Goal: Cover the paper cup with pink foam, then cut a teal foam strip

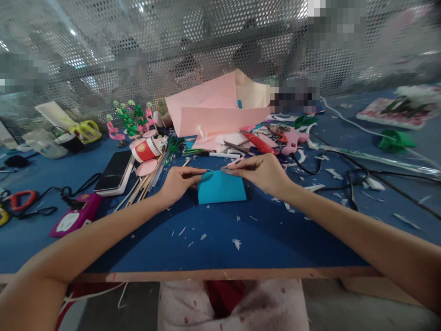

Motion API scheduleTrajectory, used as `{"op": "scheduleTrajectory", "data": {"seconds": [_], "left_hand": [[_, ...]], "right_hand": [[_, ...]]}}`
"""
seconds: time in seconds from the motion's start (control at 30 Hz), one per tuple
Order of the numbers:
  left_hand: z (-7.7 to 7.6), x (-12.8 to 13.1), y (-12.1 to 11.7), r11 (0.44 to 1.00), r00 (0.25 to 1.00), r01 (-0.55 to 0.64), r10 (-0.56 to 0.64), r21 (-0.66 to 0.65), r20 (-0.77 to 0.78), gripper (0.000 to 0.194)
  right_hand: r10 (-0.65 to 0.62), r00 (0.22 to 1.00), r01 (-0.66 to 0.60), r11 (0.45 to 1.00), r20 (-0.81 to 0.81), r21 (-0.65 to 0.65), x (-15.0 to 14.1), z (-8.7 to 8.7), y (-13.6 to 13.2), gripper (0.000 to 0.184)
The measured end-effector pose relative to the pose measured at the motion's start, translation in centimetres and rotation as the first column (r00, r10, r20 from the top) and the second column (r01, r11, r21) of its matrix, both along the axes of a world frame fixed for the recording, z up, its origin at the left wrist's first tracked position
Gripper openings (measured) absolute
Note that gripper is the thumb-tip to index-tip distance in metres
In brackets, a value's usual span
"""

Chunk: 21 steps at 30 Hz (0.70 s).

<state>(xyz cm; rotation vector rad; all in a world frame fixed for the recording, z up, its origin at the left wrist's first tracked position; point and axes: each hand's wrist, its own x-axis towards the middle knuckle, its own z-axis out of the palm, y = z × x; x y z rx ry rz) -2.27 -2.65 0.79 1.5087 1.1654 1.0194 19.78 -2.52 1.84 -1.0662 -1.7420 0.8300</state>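
A small sheet of blue paper hangs just above the table, held by its upper edge in both hands. My left hand pinches the top left corner between thumb and fingers. At the top right, my right hand pinches the same edge. Whether the paper is folded double I cannot tell. Behind it lie a white stick-like pen, a craft knife with a red handle and a pink glue gun.
Large pink paper sheets stand at the back. Left are a phone, a paper cup, wooden sticks, green scissors and a purple power strip. Black cables run on the right. White scraps litter the blue table.
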Motion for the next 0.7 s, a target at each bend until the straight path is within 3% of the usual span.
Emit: {"op": "scheduleTrajectory", "data": {"seconds": [0.4, 0.7], "left_hand": [[0.56, -0.35, -0.09, 0.987, 0.984, 0.151, -0.144, 0.059, -0.102, 0.028], [0.48, -0.63, 0.25, 0.970, 0.962, 0.243, -0.238, 0.024, -0.131, 0.033]], "right_hand": [[0.025, 0.999, -0.026, 1.000, 0.028, 0.008, 0.27, 0.10, 0.17, 0.014], [0.021, 0.995, -0.024, 0.999, 0.097, 0.028, 0.45, 0.05, 0.33, 0.011]]}}
